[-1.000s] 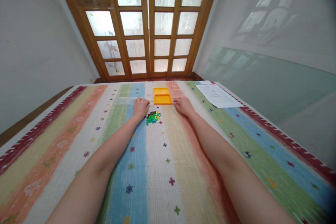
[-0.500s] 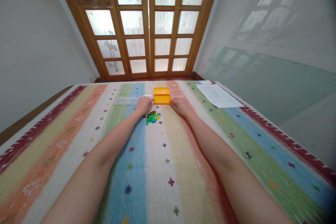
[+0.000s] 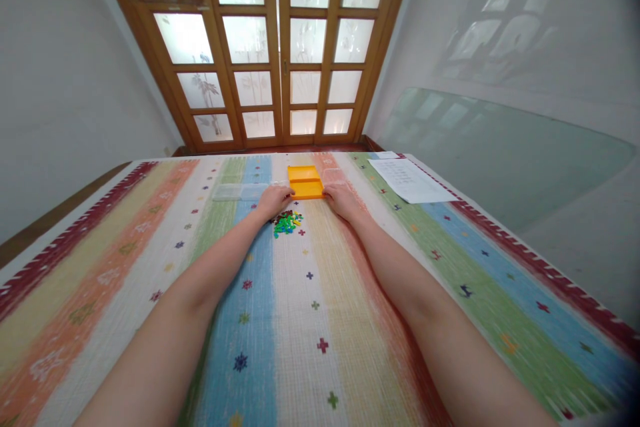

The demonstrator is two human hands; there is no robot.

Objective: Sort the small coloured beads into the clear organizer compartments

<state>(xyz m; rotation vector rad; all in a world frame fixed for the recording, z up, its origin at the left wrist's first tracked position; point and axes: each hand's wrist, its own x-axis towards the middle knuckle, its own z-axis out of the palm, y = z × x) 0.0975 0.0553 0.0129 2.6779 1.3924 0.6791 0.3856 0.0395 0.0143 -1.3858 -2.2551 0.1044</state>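
Observation:
A yellow-orange plastic box (image 3: 306, 191) with a divider across it lies on the table between my hands. My left hand (image 3: 276, 200) is closed at its left front corner, fingertips on the edge. At the right front corner my right hand (image 3: 341, 199) pinches the rim. Just in front of the box, near my left wrist, is a small pile of tiny green, blue, yellow and brown pieces (image 3: 287, 223); they are too small to name exactly.
A clear plastic container (image 3: 227, 192) lies left of my left hand, and another see-through piece (image 3: 336, 177) lies right of the box. Printed paper sheets (image 3: 411, 180) rest at the far right. The striped cloth (image 3: 295, 320) covers the table; wooden doors (image 3: 277, 67) stand behind.
The whole view has shifted slightly, so everything appears a little further left. Both hands stay at the box's corners, and the pile looks the same.

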